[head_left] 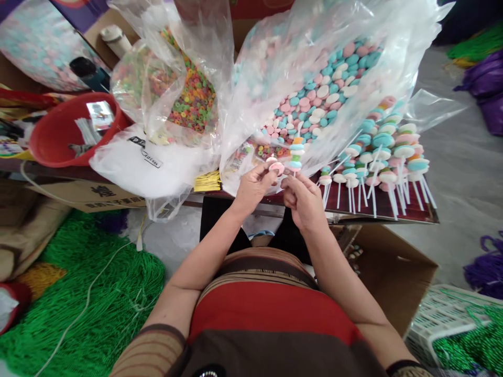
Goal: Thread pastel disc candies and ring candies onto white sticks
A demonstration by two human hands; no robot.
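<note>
My left hand point(253, 187) pinches a pink candy-like disc point(276, 167) between thumb and fingertips. Close beside it, my right hand point(306, 203) is closed around the lower end of a candy stick point(297, 152), which stands upright with blue, green, orange and pink pieces stacked on it. Both hands are at the table's front edge, almost touching. Behind them, a large clear bag point(330, 89) lies open with pink, blue and white discs inside. Small colourful rings point(271, 151) lie in plastic just past my fingers. Finished-looking candy sticks point(383, 146) are piled at the right.
Another bag of colourful rings point(192, 99) stands at back left, beside a red basin point(58, 131) holding white sticks. Yellow twist ties point(207, 181) lie at the table edge. Below are an open cardboard box point(389, 277), green bead strings point(98, 293) and a white crate point(440, 314).
</note>
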